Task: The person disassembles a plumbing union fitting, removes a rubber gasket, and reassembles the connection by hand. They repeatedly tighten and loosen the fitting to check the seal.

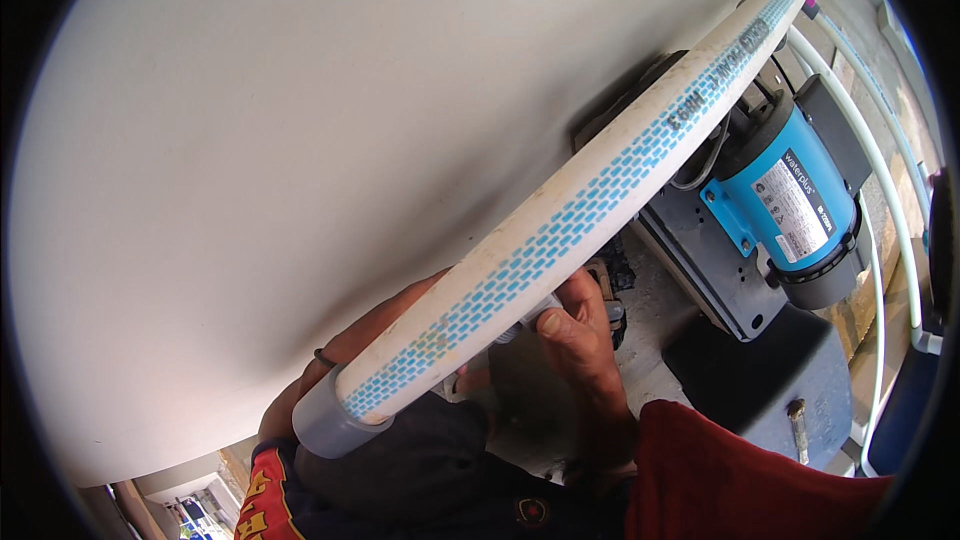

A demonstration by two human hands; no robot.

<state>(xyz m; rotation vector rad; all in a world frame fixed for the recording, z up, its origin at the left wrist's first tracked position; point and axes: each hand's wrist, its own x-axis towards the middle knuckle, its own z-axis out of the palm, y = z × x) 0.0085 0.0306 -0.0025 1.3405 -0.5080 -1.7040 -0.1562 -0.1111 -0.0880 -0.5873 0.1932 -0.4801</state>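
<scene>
A thick white pipe with a blue brick-like pattern slants across the view, from the upper right down to a grey collar at its near end. Below the pipe's lower side, my right hand is closed, thumb bent, around a small pale grey plastic fitting. Part of that fitting is hidden by the pipe. My left hand reaches in behind the pipe from the lower left, a dark band round its wrist. The pipe covers its fingers, so its hold cannot be seen.
A blue cylindrical motor sits on a dark metal base at the right. Thin white pipes curve along the right edge. A large pale surface fills the left. At the lower right lies a grey-blue panel.
</scene>
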